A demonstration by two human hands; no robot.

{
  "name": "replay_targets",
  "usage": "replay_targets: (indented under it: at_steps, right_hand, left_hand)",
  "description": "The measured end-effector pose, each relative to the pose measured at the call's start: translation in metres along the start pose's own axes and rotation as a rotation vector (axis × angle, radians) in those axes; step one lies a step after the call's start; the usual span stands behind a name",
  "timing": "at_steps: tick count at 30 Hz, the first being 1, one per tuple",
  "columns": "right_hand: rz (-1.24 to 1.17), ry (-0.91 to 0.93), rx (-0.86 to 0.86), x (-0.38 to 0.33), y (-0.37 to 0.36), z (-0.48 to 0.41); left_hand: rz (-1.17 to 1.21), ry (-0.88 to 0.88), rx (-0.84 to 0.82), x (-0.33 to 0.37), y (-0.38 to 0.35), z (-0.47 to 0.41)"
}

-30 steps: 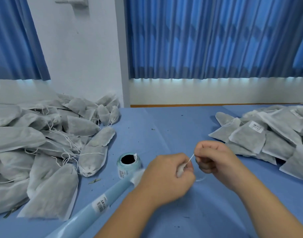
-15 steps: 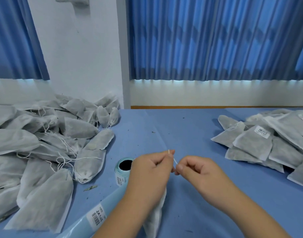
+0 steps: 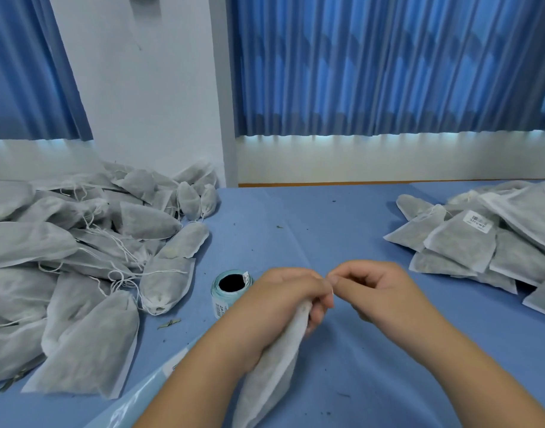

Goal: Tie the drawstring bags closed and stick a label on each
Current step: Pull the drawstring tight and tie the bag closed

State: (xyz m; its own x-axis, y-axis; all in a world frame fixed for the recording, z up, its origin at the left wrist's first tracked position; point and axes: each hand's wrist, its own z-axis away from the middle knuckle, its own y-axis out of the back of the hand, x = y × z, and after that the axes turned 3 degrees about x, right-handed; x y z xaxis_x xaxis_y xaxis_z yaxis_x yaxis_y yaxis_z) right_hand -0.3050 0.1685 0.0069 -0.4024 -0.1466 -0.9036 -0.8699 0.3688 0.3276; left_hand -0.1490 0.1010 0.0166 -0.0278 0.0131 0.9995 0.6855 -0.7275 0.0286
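Head view:
- left hand (image 3: 283, 307): fingers curled round the neck of one drawstring bag (image 3: 271, 375), held just above the near table (image 3: 327, 227) edge. The bag body hangs down toward the camera, full, with greyish fill showing through the white fabric. Can't tell what the fill is.
- right hand (image 3: 376, 291): thumb and forefinger pressed together, pinching the drawstring (image 3: 331, 291) at the bag mouth, tips touching the left hand's fingertips. Only a tiny white bit of string is visible.
- label roll (image 3: 231, 288): upright on the table, just left of the left hand, one label tab sticking up at the rim.
- pale blue liner strip (image 3: 135, 400): runs from the roll toward the bottom-left.
- unlabelled bags (image 3: 79, 257): heap on the left, filled, loose strings tangled.
- labelled bags (image 3: 481, 242): flatter stack on the right, a barcode label (image 3: 480, 221) visible on one.
- blue curtains (image 3: 388, 72) behind.
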Motion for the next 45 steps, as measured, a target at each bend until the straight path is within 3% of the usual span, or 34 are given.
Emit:
replay_targets:
  at_steps: [3, 7, 10, 15, 19, 35, 45]
  right_hand:
    - [0.107, -0.019, 0.012, 0.004, -0.006, 0.0]
    - [0.422, 0.082, 0.149, 0.008, -0.005, -0.002]
    - [0.291, 0.107, 0.26, 0.002, -0.001, -0.002]
    - [0.02, -0.03, 0.026, -0.01, -0.006, 0.004]
    - [-0.085, -0.038, -0.013, -0.013, -0.01, 0.006]
    - [-0.103, -0.084, -0.121, -0.014, -0.008, 0.007]
    - [-0.135, -0.053, -0.097, -0.013, -0.003, 0.007]
  left_hand:
    - [0.21, 0.118, -0.016, -0.001, 0.005, -0.003]
    - [0.39, 0.191, 0.009, -0.003, 0.009, -0.007]
    - [0.406, 0.196, 0.011, -0.004, 0.01, -0.009]
    - [0.347, 0.157, -0.015, -0.004, 0.009, -0.006]
    - [0.284, 0.125, -0.035, -0.003, 0.009, -0.003]
    - [-0.026, 0.06, -0.026, 0.002, 0.016, 0.002]
    - [-0.102, -0.018, 0.118, 0.003, 0.017, 0.002]
